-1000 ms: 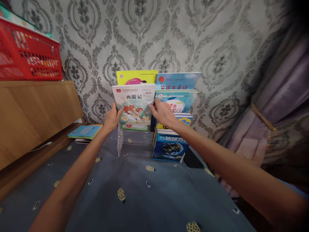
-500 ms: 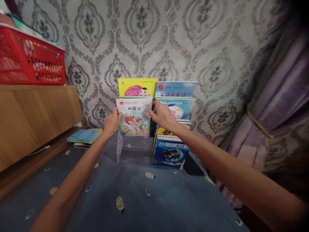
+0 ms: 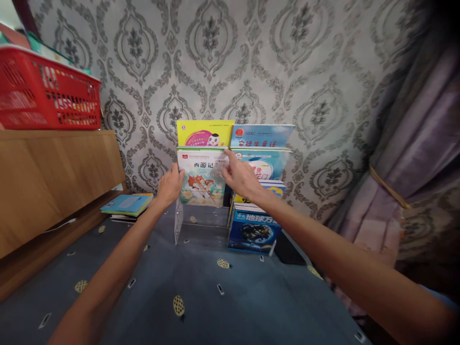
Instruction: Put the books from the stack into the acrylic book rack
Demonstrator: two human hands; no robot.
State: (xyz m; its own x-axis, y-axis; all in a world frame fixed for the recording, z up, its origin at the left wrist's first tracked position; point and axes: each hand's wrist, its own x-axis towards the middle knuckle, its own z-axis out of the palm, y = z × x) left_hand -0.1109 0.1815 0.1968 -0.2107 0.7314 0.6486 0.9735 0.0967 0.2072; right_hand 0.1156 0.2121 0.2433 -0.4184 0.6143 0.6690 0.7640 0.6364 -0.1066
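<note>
The left hand (image 3: 170,186) and right hand (image 3: 241,176) pinch the white book (image 3: 202,184) by its side edges at the clear rack (image 3: 178,225), before the yellow book (image 3: 201,132), the neighbouring column's books (image 3: 256,234) apparently placed, the white one seemingly nearly settled but not yet released.

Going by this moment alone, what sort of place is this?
Probably a room in a home, perhaps a bedroom: patterned wallpaper, a tied-back curtain and a pineapple-print cloth beneath the clear book rack suggest it.
</note>
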